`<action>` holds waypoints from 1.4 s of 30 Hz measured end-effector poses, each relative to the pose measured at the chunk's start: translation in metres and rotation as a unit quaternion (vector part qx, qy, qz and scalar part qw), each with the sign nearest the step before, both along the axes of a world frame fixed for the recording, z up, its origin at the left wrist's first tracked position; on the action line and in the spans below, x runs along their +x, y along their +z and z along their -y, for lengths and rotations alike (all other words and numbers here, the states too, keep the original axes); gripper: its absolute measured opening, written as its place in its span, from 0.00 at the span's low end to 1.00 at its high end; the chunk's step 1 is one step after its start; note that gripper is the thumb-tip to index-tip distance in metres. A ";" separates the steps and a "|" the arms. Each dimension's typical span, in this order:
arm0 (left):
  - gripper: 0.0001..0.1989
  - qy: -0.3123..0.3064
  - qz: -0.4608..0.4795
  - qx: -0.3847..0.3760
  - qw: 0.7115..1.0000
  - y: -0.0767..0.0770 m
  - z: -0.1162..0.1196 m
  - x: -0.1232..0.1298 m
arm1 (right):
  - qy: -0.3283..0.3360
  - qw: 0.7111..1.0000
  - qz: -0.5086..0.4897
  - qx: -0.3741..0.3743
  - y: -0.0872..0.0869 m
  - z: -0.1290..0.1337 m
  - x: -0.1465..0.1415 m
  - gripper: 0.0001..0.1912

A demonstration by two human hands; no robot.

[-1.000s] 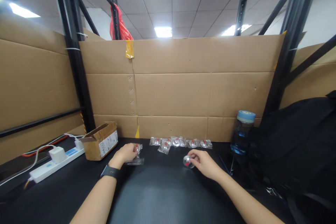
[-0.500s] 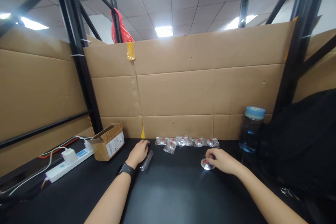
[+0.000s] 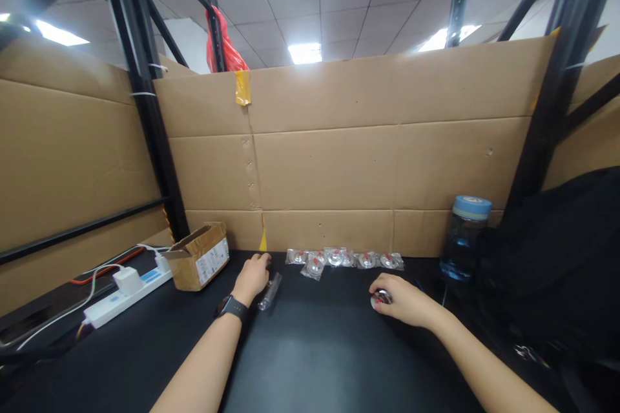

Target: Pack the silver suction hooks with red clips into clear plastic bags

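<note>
My right hand [image 3: 400, 299] is closed around a shiny silver disc [image 3: 382, 297] with a red mark, low over the black table. Part of the disc is hidden by my fingers. Farther left, my left hand [image 3: 252, 279], with a dark watch on the wrist, rests at the table's back with its fingers curled down. Something dark shows by its fingertips, too small to name. Beside that hand lies a clear plastic sleeve [image 3: 270, 292]. Several similar discs in clear wrappers [image 3: 335, 257] sit in a row against the cardboard wall.
A small open cardboard box [image 3: 199, 258] and a white power strip [image 3: 130, 297] with a plug stand at left. On the right are a blue-lidded water bottle [image 3: 464, 239] and a black cloth heap [image 3: 557, 258]. A cardboard wall [image 3: 324, 168] closes off the back.
My right hand has turned and closed further over the disc, which is now more covered and looks tilted. My left hand has shifted slightly away from the plastic sleeve. The view has tilted slightly.
</note>
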State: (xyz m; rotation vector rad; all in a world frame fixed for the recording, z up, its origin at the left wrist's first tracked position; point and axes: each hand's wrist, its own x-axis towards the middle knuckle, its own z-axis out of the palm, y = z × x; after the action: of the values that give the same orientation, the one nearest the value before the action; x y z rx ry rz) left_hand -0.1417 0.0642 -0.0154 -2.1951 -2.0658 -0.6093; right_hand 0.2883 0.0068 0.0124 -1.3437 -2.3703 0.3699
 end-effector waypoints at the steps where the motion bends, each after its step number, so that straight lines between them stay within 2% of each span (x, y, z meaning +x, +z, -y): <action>1: 0.20 0.008 0.007 0.005 1.000 0.001 0.001 -0.001 | -0.001 1.000 -0.001 0.004 0.000 0.000 0.000 0.13; 6: 0.15 0.049 0.067 0.071 0.994 0.019 0.009 -0.001 | 0.008 1.000 -0.009 0.027 0.002 0.002 -0.001 0.15; 9: 0.15 0.039 0.106 0.110 0.987 0.033 0.014 0.009 | 0.013 0.999 -0.009 0.037 0.006 0.007 -0.006 0.17; 11: 0.14 0.005 0.143 0.120 0.982 0.039 0.020 0.023 | 0.013 0.999 -0.015 0.040 0.009 0.012 -0.012 0.19; 15: 0.17 -0.119 0.227 0.089 0.962 0.042 0.038 0.061 | 0.036 0.997 -0.054 0.034 0.015 0.027 -0.028 0.18; 17: 0.19 -0.172 0.233 0.044 0.956 0.041 0.048 0.079 | 0.057 0.996 -0.060 0.037 0.018 0.033 -0.035 0.18; 20: 0.13 -0.231 0.239 -0.010 0.943 0.042 0.062 0.097 | 0.077 0.995 -0.053 0.043 0.019 0.039 -0.043 0.19; 22: 0.10 -0.267 0.232 -0.021 0.935 0.042 0.068 0.105 | 0.081 0.995 -0.049 0.039 0.017 0.040 -0.046 0.18; 25: 0.13 -0.299 0.216 -0.019 0.929 0.043 0.074 0.113 | 0.089 0.995 -0.035 0.029 0.013 0.040 -0.050 0.16; 28: 0.15 -0.303 0.214 -0.001 0.929 0.044 0.076 0.118 | 0.097 0.995 -0.025 0.021 0.011 0.042 -0.053 0.15; 32: 0.16 -0.285 0.210 0.064 0.933 0.047 0.077 0.119 | 0.094 0.995 -0.024 0.007 0.013 0.045 -0.055 0.14; 37: 0.15 -0.206 0.259 0.150 0.932 0.054 0.073 0.109 | 0.096 0.995 -0.024 -0.004 0.013 0.046 -0.057 0.15; 42: 0.12 -0.147 0.300 0.156 0.930 0.057 0.058 0.089 | 0.112 0.993 -0.021 -0.003 0.011 0.046 -0.057 0.15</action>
State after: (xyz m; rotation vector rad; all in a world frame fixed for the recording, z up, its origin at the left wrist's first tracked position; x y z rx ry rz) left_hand -0.0531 0.0063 0.0411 -2.3249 -1.6595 -1.6899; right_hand 0.2311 -0.0393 0.0229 -1.0636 -2.4923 0.4652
